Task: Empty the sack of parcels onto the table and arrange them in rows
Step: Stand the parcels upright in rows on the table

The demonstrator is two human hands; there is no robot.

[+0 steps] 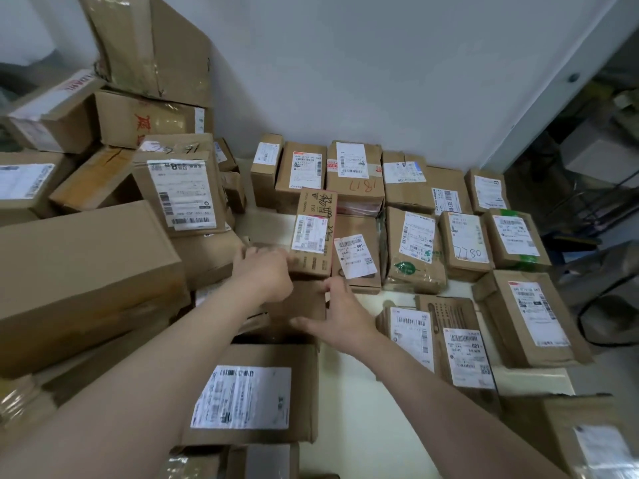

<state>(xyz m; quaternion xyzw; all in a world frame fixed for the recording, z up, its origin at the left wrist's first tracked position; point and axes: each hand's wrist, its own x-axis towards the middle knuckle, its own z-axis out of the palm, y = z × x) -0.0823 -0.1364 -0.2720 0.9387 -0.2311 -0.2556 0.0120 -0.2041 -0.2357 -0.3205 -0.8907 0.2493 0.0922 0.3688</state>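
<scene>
Both hands are on one plain brown box at the middle of the desk. Our left hand grips its far left corner with curled fingers, and our right hand holds its right edge between thumb and fingers. To the right, parcels lie in rows, white labels up. We read handwritten "7780" on one and "1817", upside down, on one in the back row; printed labels show "021" and "100". At left, cartons are heaped.

Head-worn wide-angle camera looks forward and steeply down, close over the cream tabletop, facing the pale grey wall.
</scene>
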